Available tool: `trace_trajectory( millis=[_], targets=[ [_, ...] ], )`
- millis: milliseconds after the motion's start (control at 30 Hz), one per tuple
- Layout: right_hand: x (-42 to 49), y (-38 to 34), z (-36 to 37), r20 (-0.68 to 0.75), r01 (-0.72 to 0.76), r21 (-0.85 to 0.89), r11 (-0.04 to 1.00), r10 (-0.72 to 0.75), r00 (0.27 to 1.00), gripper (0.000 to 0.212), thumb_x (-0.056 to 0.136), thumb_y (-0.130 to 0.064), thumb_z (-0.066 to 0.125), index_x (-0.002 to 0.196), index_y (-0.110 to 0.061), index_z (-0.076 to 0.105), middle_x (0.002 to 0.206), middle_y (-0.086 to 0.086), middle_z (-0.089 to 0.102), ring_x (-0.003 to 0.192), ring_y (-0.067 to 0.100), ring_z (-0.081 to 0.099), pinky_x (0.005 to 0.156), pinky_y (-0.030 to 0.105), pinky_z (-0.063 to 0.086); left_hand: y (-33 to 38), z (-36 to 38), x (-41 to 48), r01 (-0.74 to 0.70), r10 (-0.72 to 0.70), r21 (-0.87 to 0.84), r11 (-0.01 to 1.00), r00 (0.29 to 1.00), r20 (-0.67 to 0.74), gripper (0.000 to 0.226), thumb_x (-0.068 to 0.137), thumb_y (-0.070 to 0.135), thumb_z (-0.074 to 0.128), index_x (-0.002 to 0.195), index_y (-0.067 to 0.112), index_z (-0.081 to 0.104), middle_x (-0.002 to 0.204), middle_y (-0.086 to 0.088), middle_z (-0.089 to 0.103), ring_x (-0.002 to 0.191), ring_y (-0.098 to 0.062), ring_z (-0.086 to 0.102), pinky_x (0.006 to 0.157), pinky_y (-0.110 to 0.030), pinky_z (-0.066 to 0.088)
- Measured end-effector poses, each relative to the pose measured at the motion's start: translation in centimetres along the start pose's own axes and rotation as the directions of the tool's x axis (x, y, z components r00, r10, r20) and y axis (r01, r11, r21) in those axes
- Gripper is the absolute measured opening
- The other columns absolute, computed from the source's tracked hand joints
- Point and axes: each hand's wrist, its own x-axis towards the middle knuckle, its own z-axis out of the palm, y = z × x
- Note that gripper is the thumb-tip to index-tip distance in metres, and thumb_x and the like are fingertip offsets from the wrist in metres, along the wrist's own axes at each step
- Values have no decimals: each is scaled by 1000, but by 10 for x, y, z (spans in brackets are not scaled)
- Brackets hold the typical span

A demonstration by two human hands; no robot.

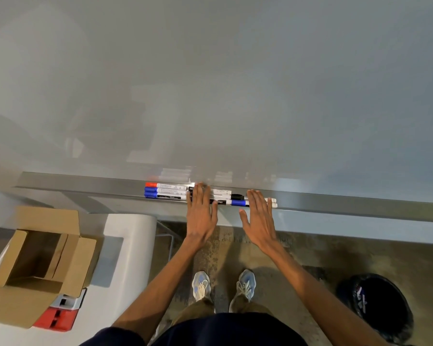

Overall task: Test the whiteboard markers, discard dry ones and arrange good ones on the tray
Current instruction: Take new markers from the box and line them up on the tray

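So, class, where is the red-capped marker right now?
In the head view, the red-capped marker lies on the whiteboard tray, left of the left hand, nearest the board, just behind two blue-capped markers.

The white barrels of the markers [171, 191] on the tray [335, 199] carry small black print and symbols, all too small and blurred to read.

Office or meeting room, wall-mounted whiteboard [235, 83] with marker tray [335, 203], carpeted floor [298, 258], black waste bin [378, 310]
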Motion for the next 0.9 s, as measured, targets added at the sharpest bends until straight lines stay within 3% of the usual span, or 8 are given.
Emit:
trace_trajectory(
  millis=[133, 200, 267, 367, 467, 600, 700, 900],
  targets=[
    [7, -24, 3, -32, 47, 24, 999, -46, 998, 54, 101, -40, 36, 147, -12, 42, 150, 9, 45, 143, 26, 36, 123, 50, 12, -30, -20, 5, 105, -108, -37, 994, 988, -107, 51, 105, 35, 26, 149, 10, 32, 159, -13, 25, 150, -26, 14, 122, -44, -2],
    [12, -40, 5, -63, 81, 43, 996, -78, 995, 44, 100, -32, 42, 137, -11, 53, 137, 10, 56, 130, 28, 51, 118, 51, 27, -46, -32, 7, 104, -112, -58, 993, 980, -164, 42, 102, 21, 40, 142, 9, 42, 150, -14, 40, 144, -27, 29, 122, -47, 5],
    [20, -57, 7, -102, 132, 40, 990, -128, 987, 32, 97, -22, 52, 125, -9, 62, 122, 9, 63, 113, 28, 59, 106, 46, 42, -60, -43, 8, 99, -110, -68, 993, 976, -186, 38, 96, 11, 50, 134, 10, 50, 138, -13, 54, 136, -26, 43, 121, -51, 12],
    [31, -87, 12, -62, 202, 25, 979, -201, 978, 22, 94, -14, 62, 114, -9, 68, 110, 6, 68, 103, 25, 62, 96, 39, 46, -84, -55, 7, 79, -84, -31, 996, 975, -205, 33, 93, 14, 59, 126, 11, 57, 119, -12, 66, 120, -27, 56, 118, -54, 21],
    [39, -116, 24, 11, 267, -2, 964, -267, 964, 21, 91, -13, 67, 111, -10, 69, 106, 5, 68, 100, 23, 62, 95, 38, 47, -104, -62, 8, 12, -8, 17, 1000, 978, -207, 31, 94, 22, 61, 124, 11, 60, 114, -12, 67, 115, -30, 59, 110, -51, 31],
    [48, -149, 42, 73, 309, -46, 950, -305, 949, 27, 86, -15, 72, 112, -11, 68, 110, 6, 66, 104, 25, 60, 95, 40, 48, -135, -65, 7, -111, 117, 79, 991, 990, -81, 36, 97, 31, 57, 129, 14, 58, 133, -12, 58, 133, -31, 47, 109, -51, 34],
    [53, -166, 51, 91, 287, -133, 949, -277, 957, 30, 85, -20, 75, 113, -12, 69, 112, 6, 65, 106, 26, 58, 98, 40, 45, -151, -65, 4, -151, 156, 114, 982, 987, -39, 39, 97, 25, 58, 134, 13, 56, 142, -13, 53, 137, -31, 43, 112, -49, 31],
    [58, -184, 59, 87, 283, -209, 936, -271, 959, 27, 87, -24, 73, 113, -17, 71, 112, 5, 64, 109, 25, 54, 94, 42, 40, -163, -70, 7, -200, 213, 128, 971, 972, -97, 37, 93, 11, 64, 129, 12, 60, 134, -11, 60, 130, -30, 52, 109, -48, 37]
  ],
)
